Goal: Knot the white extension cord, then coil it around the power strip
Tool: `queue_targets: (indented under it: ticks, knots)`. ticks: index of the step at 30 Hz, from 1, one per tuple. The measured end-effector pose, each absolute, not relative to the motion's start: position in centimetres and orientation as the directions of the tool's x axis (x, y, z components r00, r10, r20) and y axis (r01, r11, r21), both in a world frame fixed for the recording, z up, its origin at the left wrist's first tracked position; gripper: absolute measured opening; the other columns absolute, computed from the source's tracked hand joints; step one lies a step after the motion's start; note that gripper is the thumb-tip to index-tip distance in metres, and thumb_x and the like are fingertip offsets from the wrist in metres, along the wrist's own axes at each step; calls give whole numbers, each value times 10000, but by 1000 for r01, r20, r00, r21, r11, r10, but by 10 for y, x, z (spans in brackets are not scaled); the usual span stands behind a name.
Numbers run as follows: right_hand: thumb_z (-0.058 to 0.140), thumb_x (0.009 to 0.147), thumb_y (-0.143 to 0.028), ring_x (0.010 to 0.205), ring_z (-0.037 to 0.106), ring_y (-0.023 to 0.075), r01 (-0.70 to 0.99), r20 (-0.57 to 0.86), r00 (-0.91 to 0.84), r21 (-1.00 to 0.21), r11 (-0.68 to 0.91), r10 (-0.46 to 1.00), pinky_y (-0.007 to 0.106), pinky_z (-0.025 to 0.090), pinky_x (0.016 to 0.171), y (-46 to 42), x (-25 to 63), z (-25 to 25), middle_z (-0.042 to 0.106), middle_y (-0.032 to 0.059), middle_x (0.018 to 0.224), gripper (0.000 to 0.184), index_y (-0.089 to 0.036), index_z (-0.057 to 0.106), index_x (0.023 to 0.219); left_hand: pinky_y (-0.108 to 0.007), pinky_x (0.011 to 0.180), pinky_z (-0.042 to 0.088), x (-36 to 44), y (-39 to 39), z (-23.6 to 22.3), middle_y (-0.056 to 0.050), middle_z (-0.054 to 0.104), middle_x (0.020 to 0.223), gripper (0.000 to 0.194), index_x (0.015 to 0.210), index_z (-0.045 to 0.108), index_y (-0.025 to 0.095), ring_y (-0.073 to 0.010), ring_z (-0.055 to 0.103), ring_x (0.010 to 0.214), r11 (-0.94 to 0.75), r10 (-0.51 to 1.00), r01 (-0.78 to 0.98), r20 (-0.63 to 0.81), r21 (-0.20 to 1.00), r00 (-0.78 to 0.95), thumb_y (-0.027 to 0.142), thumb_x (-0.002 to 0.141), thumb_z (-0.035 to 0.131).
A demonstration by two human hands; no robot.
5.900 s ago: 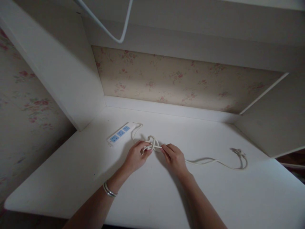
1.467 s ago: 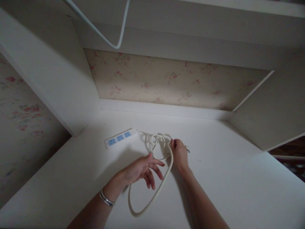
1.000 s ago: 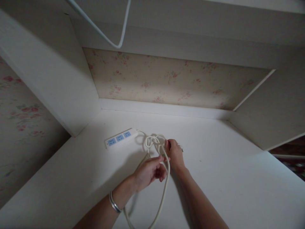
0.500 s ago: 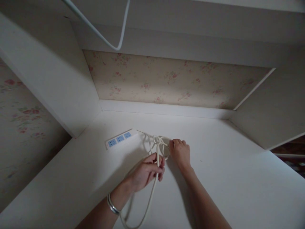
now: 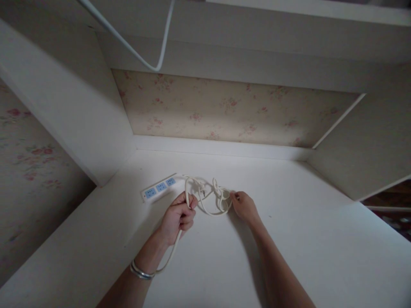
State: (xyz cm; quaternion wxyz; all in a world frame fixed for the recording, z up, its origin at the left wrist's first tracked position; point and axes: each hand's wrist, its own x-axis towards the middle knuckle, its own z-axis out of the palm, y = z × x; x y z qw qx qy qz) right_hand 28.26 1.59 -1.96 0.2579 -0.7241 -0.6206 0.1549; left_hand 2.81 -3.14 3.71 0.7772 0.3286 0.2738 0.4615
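Observation:
A white power strip with blue sockets lies on the white desk. Its cream cord forms a loose tangle of loops right of the strip. My left hand is closed round one strand of the cord, which runs down past my wrist and its silver bracelet. My right hand pinches the right side of the tangle, fingers closed on the cord.
The desk sits in an alcove with floral wallpaper behind, a white side panel on the left and a slanted panel on the right. A thin white cable hangs from the shelf above.
My left hand has moved up and left, pulling its strand toward the power strip, so the big loop near the front edge has shrunk. My right hand stays at the tangle.

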Motion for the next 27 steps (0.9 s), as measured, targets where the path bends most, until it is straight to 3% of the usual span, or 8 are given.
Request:
queue_targets:
  ticks: [5,7,9,11,13,19,24,27]
  knots:
    - [478,868,-479,711,546,163,720,399,250,-686,106,882,286,417,688,-4,260,-4,612,80,885,341,-163,606,854,-135,339,149,31,-35,32,83,332,554,132,736,498,184,-30,174,390,308,880,-445,-75,841,469,76,662,517]
    - [465,886,-529,613,496,127,491,274,131,-853,178,953,255,405,604,-22,243,7,566,19,729,381,-173,578,809,-152,411,305,32,-36,33,36,467,688,108,732,527,175,-49,368,488,162,912,-386,12,908,410,93,673,564]
    - [421,903,-572,520,457,98,191,67,-182,-976,103,981,221,377,500,-44,222,15,502,-21,615,433,-170,561,820,-207,630,452,33,-36,35,-11,538,847,75,714,586,165,-106,515,734,-54,920,-240,142,969,366,121,678,634]
    - [470,868,-609,494,498,95,-12,-27,-502,-999,-39,864,201,383,431,-63,202,19,520,-25,635,454,-170,541,954,-277,846,450,33,-37,36,-45,565,940,38,750,663,171,-177,529,957,-231,899,-74,242,970,366,189,718,672]
    - [562,829,-588,542,582,113,-108,-24,-626,-987,-118,780,199,430,411,-75,185,19,578,1,766,495,-190,478,1111,-313,869,454,34,-38,35,-75,583,1009,146,831,710,183,-209,544,999,-281,887,10,255,960,386,307,789,644]
    - [471,918,-507,553,609,88,-105,-19,-448,-992,-74,894,226,533,505,-73,177,38,591,1,815,326,-187,487,974,-271,566,464,33,-33,26,-82,646,797,589,786,707,133,-129,549,570,-90,954,-60,103,994,282,601,888,363]
    - [479,930,-460,571,623,90,-92,31,-348,-996,-1,937,223,544,518,-66,203,82,589,-10,815,264,-198,482,964,-270,658,458,19,-14,18,-55,644,716,477,733,687,130,-148,550,663,-42,991,-98,29,994,-134,551,839,491]
    - [502,932,-415,555,625,88,-119,99,-290,-991,67,952,210,537,506,-64,221,105,605,-12,805,214,-209,480,984,-262,629,456,10,-6,12,-62,666,786,389,805,687,129,-152,559,682,19,989,-55,-27,998,-142,493,802,551]
